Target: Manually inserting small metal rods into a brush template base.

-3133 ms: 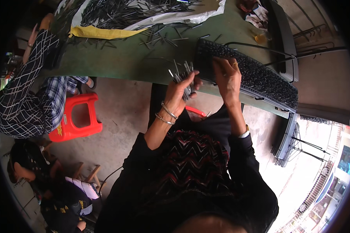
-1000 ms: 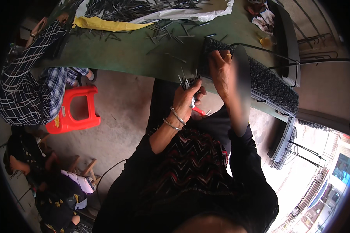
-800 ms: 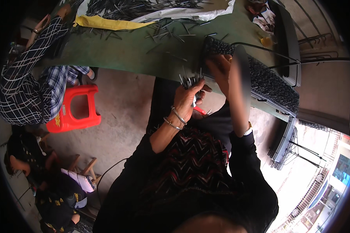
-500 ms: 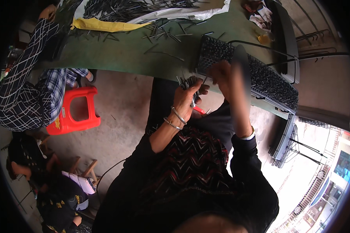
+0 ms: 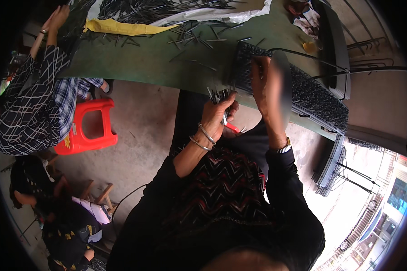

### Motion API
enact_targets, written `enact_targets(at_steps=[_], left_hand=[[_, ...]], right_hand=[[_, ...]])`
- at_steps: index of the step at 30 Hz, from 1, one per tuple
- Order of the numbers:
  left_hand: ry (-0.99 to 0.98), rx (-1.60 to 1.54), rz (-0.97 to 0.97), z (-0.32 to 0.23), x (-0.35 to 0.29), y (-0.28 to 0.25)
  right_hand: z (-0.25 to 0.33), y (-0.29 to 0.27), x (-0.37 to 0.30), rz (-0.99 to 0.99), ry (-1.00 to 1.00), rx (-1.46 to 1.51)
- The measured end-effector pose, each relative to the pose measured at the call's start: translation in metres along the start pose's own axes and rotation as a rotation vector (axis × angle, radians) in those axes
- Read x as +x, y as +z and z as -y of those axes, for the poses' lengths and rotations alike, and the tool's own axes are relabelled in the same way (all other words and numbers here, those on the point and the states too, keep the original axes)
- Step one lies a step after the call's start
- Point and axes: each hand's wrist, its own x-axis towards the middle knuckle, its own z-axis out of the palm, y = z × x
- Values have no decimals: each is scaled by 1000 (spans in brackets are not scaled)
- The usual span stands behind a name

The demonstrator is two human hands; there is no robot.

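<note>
The left forearm, in a pushed-up black sleeve, rises from the near side and leans to the right, with 2 metal bangles [image 5: 206, 134] around the wrist. The left hand [image 5: 214, 115] is just off the near edge of the green table [image 5: 131, 61], its thumb laid across the front and its fingers curled in from the right, closed around a loose bundle of thin dark strips [image 5: 219, 96]; the strips' far ends fan out past the thumb. The right forearm reaches up more steeply, leaning slightly to the left, with a watch-like band [image 5: 285, 146] at the wrist. The right hand [image 5: 263, 88] is over the left end of a long black board [image 5: 319, 94] packed with small dark pieces, its wrist nearer than its bent fingers, which point to the far side. A blurred patch covers part of this hand, so I cannot tell how far its fingertips are apart or whether they pinch a strip. The board lies aslant along the table's near edge, its right end nearer than its left. Farther off, to the left, a heap of similar strips [image 5: 135, 13] lies on a white sack [image 5: 212, 19] with a yellow edge, and several more are scattered between it and the hands.
</note>
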Motion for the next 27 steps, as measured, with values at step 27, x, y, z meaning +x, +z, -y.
enact_targets(at_steps=[27], left_hand=[[-73,74,-3,2,-7,8]], right_hand=[[-4,-7,-3,204,-19,-275]])
